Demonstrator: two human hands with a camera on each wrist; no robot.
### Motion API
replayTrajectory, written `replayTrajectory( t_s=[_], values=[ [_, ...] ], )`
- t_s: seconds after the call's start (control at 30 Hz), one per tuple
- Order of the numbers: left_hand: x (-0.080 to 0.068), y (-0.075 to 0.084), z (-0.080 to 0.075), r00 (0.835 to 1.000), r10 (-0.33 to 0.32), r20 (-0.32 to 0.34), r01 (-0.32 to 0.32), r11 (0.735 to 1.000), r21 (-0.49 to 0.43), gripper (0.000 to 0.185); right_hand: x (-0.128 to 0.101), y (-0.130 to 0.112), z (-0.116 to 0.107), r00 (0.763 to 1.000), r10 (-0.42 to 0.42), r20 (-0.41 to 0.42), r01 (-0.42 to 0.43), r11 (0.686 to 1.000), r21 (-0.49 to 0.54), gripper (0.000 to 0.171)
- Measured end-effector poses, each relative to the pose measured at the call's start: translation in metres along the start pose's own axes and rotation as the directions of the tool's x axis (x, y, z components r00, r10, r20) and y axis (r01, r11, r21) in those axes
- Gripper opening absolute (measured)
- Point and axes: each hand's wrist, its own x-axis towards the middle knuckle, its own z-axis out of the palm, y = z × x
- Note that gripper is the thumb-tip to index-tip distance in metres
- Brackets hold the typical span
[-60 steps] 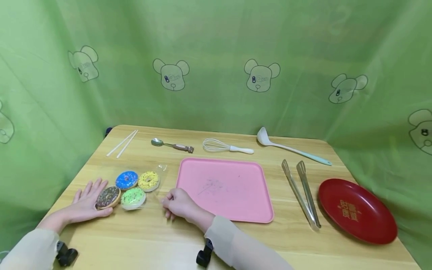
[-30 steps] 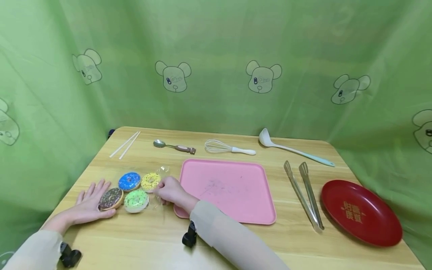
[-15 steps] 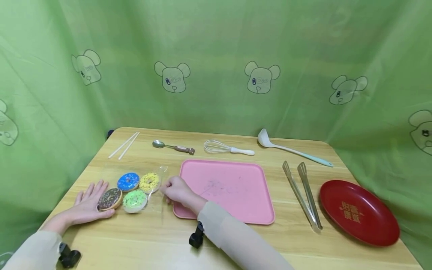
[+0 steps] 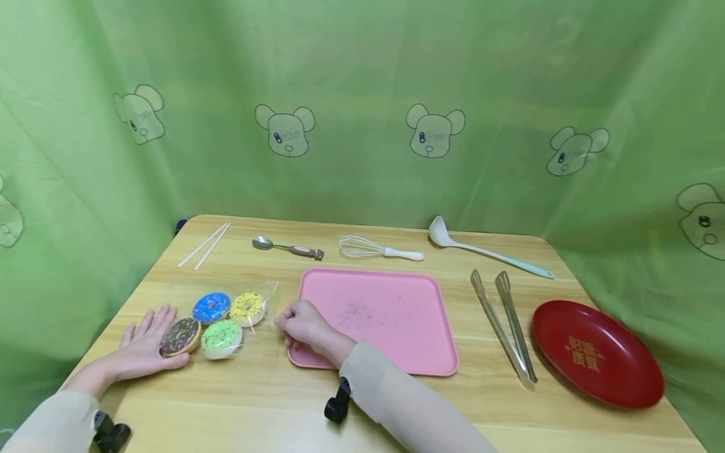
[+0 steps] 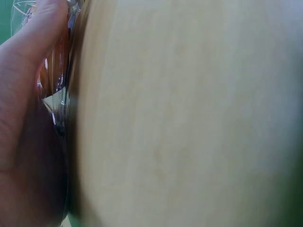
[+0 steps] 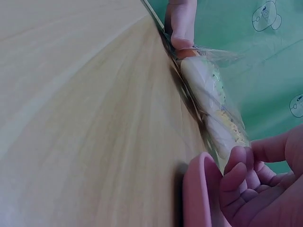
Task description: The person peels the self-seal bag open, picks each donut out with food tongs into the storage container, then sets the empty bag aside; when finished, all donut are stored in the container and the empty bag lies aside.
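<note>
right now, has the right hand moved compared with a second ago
Yes: judged against the pink tray in the head view, the right hand has shifted rightward, away from the yellow donut.

The head view looks forward and down; the wrist views, low and close, share its tabletop point(image 4: 255, 409)

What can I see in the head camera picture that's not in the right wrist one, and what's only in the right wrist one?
Only the head view: the red plate, tongs, ladle, whisk and spoon.

Only the right wrist view: the palm side of the right hand's grip, fingers curled, and a low, side-on look at the donuts.

Both: parts of the two hands, the pink tray, the green-topped donut and yellow-topped donut in clear wrapping, the table and the green curtain.
</note>
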Motion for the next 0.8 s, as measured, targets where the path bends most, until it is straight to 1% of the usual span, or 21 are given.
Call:
replayTrajectory(
  t_s=[0.07,0.2,0.47,0.53,0.67,0.73,0.8],
  values=[
    [0.000,0.000,0.000,1.000,0.000,0.001,0.000,1.000,0.002,0.104,0.001,0.001,-0.001,1.000,0.001,0.002,-0.001,1.000,0.017,0.013],
    [0.000,-0.001,0.000,1.000,-0.002,0.001,0.002,1.000,0.001,0.104,0.004,0.000,-0.002,1.000,0.004,0.007,-0.004,1.000,0.010,0.010],
    [0.000,-0.001,0.003,1.000,0.000,0.002,0.000,1.000,-0.009,0.106,0.010,-0.005,-0.005,0.999,-0.025,0.037,0.024,0.999,0.041,0.010],
    [0.000,-0.001,0.004,1.000,0.000,0.002,0.000,1.000,-0.009,0.106,0.010,-0.007,-0.006,0.999,-0.017,0.031,0.015,0.998,0.058,0.010],
    [0.000,0.000,0.002,1.000,-0.002,0.000,0.002,1.000,-0.008,0.106,0.013,-0.015,-0.005,1.000,0.027,-0.004,-0.027,0.996,0.082,0.013],
    [-0.001,-0.001,0.001,1.000,-0.002,0.001,0.002,1.000,-0.010,0.106,0.018,-0.021,-0.003,0.999,0.039,-0.021,-0.037,0.997,0.070,0.015],
    [-0.001,-0.002,0.000,1.000,-0.004,0.002,0.004,1.000,-0.009,0.106,0.025,-0.025,0.002,0.998,0.050,-0.041,-0.049,0.998,0.032,0.017]
  ],
)
